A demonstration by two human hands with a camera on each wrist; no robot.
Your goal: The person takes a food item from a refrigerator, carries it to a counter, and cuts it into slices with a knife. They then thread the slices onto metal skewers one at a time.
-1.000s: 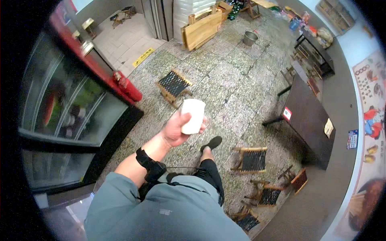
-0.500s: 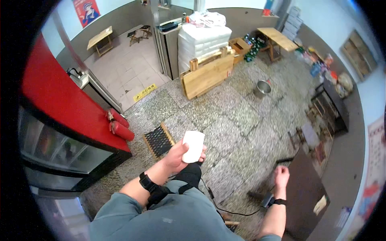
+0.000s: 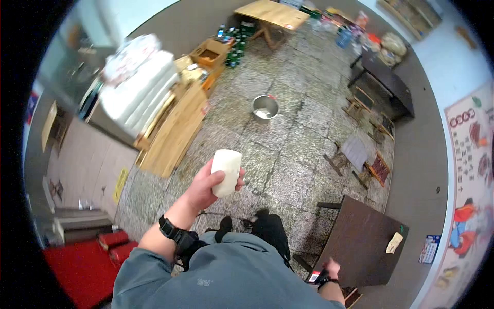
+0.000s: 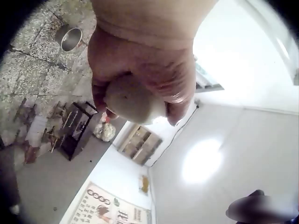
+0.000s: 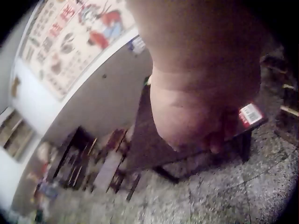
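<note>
A white rounded block (image 3: 226,173) is gripped in the left hand (image 3: 199,188), thumb across its near face and fingertips round its far side, held over the floor. In the left wrist view the left hand (image 4: 142,65) curls round the pale block (image 4: 133,100). Low at the right, the right hand (image 3: 332,268) appears over the near edge of a dark table (image 3: 355,242). From the right wrist, the right hand (image 5: 191,116) shows before the dark table (image 5: 142,144) with nothing seen in it; its fingers are mostly hidden.
A metal bucket (image 3: 265,108) with something pale inside stands on the tiled floor ahead. Wooden boards (image 3: 175,136) lean beside white stacked packs (image 3: 139,92) at the left. Small stools (image 3: 354,152) and another dark table (image 3: 386,82) line the right wall. Green bottles (image 3: 236,49) stand near a wooden table (image 3: 272,14).
The view has turned rightwards, and the bucket appears nearer. The left hand still holds the white block. The right hand, not visible at first, came into view and now appears lower, at the table's edge.
</note>
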